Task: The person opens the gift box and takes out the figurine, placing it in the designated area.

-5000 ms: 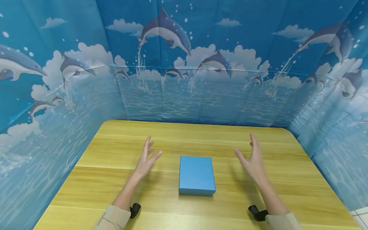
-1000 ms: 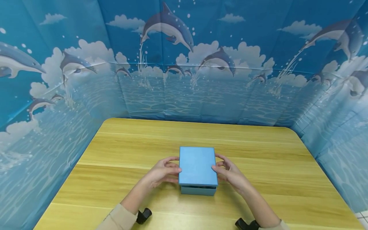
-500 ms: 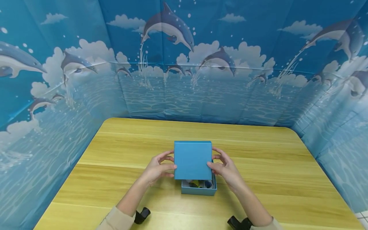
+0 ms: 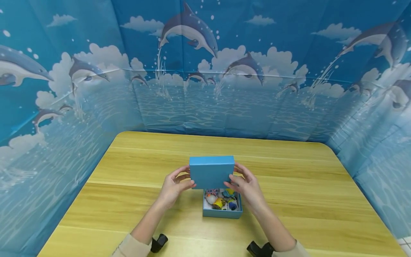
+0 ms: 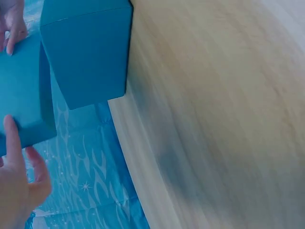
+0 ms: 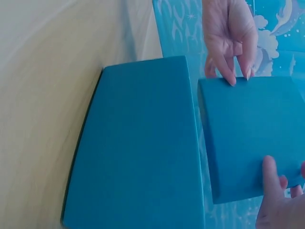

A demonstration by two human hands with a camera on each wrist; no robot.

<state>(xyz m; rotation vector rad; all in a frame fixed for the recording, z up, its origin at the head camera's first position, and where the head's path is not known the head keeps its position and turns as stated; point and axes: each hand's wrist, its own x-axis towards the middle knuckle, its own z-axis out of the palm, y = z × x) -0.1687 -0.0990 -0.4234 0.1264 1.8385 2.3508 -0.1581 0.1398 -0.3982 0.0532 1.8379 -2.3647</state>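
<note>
A blue box lid [image 4: 212,175] is held tilted up above and behind the open blue box [image 4: 222,214]. My left hand [image 4: 174,187] grips the lid's left edge, thumb in front and fingers at the side. On the right edge, my right hand [image 4: 245,184] pinches it the same way. Inside the box lie several small colourful figures, among them a yellow one [image 4: 219,203] and a dark blue one [image 4: 232,205]; the lid hides part of the box's back. In the right wrist view the lid [image 6: 252,133] hangs beside the box [image 6: 138,143].
The box stands on a yellow wood-grain table [image 4: 128,167]. A blue curtain printed with dolphins [image 4: 192,107] surrounds the back and sides. Black wrist camera mounts [image 4: 159,242] sit under both forearms.
Both hands came in from the sides and took hold of the lid. They lifted it off the box and tilted it upright toward the back left, uncovering the figures inside.
</note>
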